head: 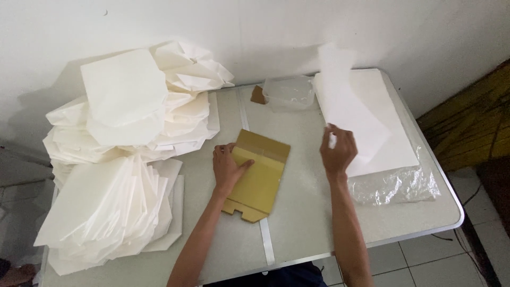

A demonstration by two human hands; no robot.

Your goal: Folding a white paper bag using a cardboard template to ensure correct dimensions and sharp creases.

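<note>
A flat brown cardboard template (261, 180) lies in the middle of the white table (303, 223). My left hand (227, 167) rests flat on its left part. My right hand (338, 151) pinches the lower edge of a white paper sheet (348, 103), which is lifted and curls up off a stack of white paper (382, 122) at the right. That stack lies on crinkled clear plastic wrap (396, 186).
A big heap of folded white paper bags (122, 154) fills the table's left side. At the back stand a clear plastic tub (289, 93) and a small brown piece (257, 95). White wall behind; tiled floor and dark wooden furniture (473, 127) to the right.
</note>
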